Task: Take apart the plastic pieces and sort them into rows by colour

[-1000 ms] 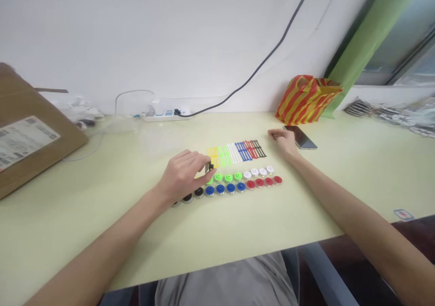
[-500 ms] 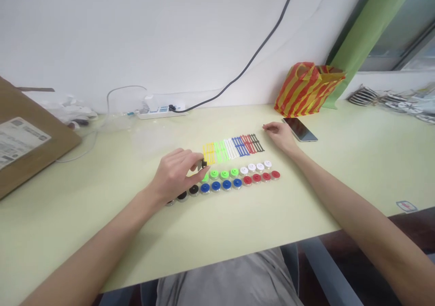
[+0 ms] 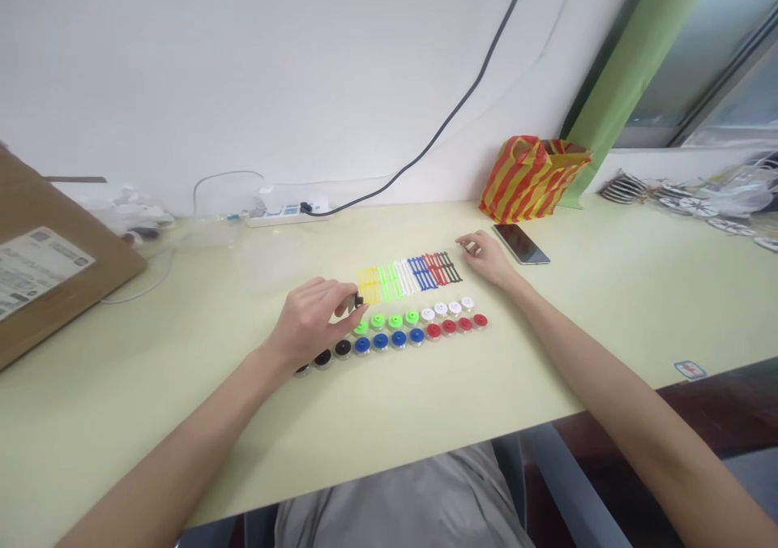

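My left hand (image 3: 313,317) pinches a small black piece (image 3: 359,299) between thumb and fingertips, raised above the left end of two rows of round discs. These discs have clear bases and coloured tops: green (image 3: 395,321), white (image 3: 441,309), black (image 3: 343,348), blue (image 3: 399,339) and red (image 3: 449,327). The hand hides part of the left end. Behind them lie small plastic sticks in colour groups, from yellow (image 3: 368,285) to black (image 3: 450,267). Just beyond the black sticks, my right hand (image 3: 486,258) has its fingertips pinched; a tiny dark thing there is too small to name.
A black phone (image 3: 521,244) lies right of my right hand, before a red-and-yellow striped bag (image 3: 528,179). A cardboard box (image 3: 54,264) stands at the left. A power strip (image 3: 285,211) with a black cable (image 3: 419,155) lies along the wall.
The camera view has shifted slightly, so everything appears a little lower and the right side moves left. Both hands keep nearly the same pose, the left still pinching the black piece.
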{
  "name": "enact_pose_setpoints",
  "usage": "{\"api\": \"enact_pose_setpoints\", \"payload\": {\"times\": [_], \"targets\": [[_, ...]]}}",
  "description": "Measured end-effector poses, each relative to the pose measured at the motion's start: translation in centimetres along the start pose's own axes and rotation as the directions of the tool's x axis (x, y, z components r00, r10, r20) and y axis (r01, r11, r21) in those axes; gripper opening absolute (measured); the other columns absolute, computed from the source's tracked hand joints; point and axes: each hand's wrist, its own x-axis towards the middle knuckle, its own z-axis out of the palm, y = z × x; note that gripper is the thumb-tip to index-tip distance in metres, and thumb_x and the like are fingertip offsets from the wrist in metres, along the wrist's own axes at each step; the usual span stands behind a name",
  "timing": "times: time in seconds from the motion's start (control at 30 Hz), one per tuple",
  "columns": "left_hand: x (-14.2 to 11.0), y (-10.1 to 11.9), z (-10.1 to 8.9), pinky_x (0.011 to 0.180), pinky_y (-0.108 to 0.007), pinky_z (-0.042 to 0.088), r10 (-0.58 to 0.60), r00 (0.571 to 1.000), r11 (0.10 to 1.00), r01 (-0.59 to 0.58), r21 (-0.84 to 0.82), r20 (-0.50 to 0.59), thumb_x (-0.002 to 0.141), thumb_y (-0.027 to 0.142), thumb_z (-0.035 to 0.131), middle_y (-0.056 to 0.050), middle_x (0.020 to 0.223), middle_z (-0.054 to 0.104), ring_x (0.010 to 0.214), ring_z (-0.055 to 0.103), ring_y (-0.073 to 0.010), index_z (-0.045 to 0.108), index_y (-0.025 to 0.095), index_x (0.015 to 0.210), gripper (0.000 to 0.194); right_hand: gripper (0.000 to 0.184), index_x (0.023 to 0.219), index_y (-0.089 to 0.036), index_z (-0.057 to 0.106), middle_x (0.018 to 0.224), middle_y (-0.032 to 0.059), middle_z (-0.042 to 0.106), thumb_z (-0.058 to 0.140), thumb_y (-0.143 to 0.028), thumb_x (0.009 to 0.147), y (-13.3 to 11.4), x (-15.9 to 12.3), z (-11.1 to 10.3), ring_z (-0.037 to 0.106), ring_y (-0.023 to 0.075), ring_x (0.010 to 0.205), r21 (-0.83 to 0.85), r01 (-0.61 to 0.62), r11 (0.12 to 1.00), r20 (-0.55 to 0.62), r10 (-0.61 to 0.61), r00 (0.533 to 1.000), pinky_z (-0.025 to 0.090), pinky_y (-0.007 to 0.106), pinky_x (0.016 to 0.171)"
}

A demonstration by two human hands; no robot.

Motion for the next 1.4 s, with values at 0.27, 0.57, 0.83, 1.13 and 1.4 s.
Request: {"api": "enact_pose_setpoints", "payload": {"times": [0.27,0.57,0.83,1.13,1.4], "targets": [[0.2,0.2,-0.3,0.056,-0.024,0.044,0.017,1.000,1.000,-0.017,0.004,0.012,0.094,0.022,0.063,0.006,0.059,0.055,0.051,0.052,-0.0104,0.058,0.020,0.090,0.007,0.021,0.100,-0.017,0.075,0.102,0.0110,0.073,0.056,-0.022,0.093,0.1,0.2,-1.0,0.064,0.0216,0.084,-0.060,0.004,0.998,0.079,0.001,0.997,0.048,0.033,0.081],[0.2,0.3,-0.1,0.056,-0.024,0.045,0.011,0.999,1.000,-0.010,-0.017,0.053,0.094,0.023,0.065,0.007,0.060,0.057,0.051,0.054,-0.0110,0.058,0.021,0.092,0.008,0.012,0.091,-0.017,0.072,0.085,0.0053,0.074,0.069,-0.029,0.086,-1.0,0.1,-1.6,0.063,0.0182,0.073,-0.067,-0.107,0.992,0.081,0.112,0.990,0.044,0.029,0.069],[0.0,0.2,0.0,0.054,-0.024,0.044,-0.008,0.998,1.000,0.010,-0.024,0.063,0.095,0.025,0.064,0.007,0.059,0.058,0.050,0.055,-0.0107,0.059,0.022,0.091,0.007,0.006,0.086,-0.017,0.070,0.084,0.0050,0.075,0.065,-0.019,0.083,-1.2,0.2,-1.6,0.065,0.0174,0.075,-0.050,-0.114,0.992,0.070,0.117,0.991,0.045,0.027,0.070],[0.0,0.2,0.1,0.052,-0.023,0.042,-0.016,0.999,1.000,0.018,-0.022,0.051,0.094,0.026,0.064,0.007,0.057,0.058,0.048,0.054,-0.0106,0.058,0.023,0.090,0.007,0.010,0.087,-0.016,0.072,0.087,0.0078,0.075,0.062,-0.017,0.085,-0.7,0.3,-1.8,0.064,0.0183,0.075,-0.145,-0.122,0.982,0.056,0.131,0.990,0.043,0.027,0.067],[-0.2,0.0,0.2,0.053,-0.023,0.043,-0.017,0.998,1.000,0.018,-0.011,0.065,0.094,0.026,0.065,0.007,0.058,0.057,0.048,0.054,-0.0103,0.058,0.023,0.093,0.007,0.008,0.083,-0.016,0.073,0.083,0.0064,0.074,0.065,-0.017,0.086,-0.3,0.6,-1.9,0.062,0.0174,0.073,-0.116,-0.099,0.988,0.111,0.112,0.987,0.042,0.027,0.068]]}}
